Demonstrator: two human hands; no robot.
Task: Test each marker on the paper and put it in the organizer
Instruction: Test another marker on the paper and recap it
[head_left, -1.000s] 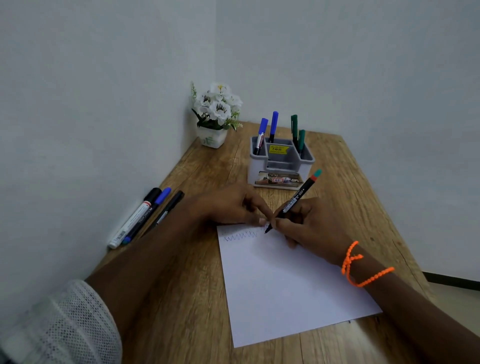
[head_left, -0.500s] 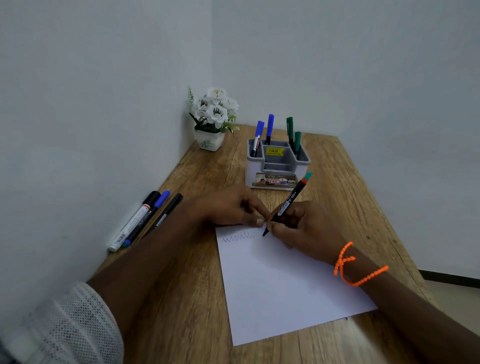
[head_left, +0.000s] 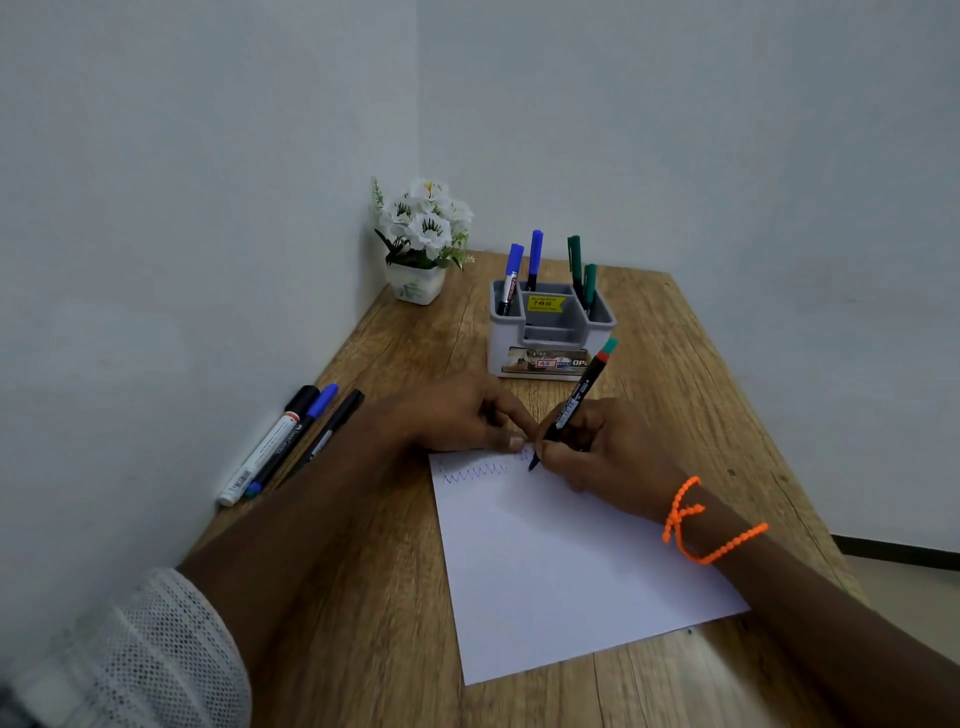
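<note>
The right hand (head_left: 602, 457) grips the green-capped marker (head_left: 574, 402), tip on the paper (head_left: 561, 566) at its far edge; the left hand (head_left: 462, 415) presses that edge flat with its fingers. A light, short stroke should be enough. Three markers (head_left: 291, 441) wait along the desk (head_left: 363, 649) left edge. The organizer (head_left: 550, 332), farther back, is unobstructed.

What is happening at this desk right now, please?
A person is testing markers. The right hand grips a black marker with a teal end, its tip on the paper beside a zigzag scribble. The left hand presses the sheet's top edge. Four markers already stand in the grey organizer; three more markers lie by the wall.
</note>
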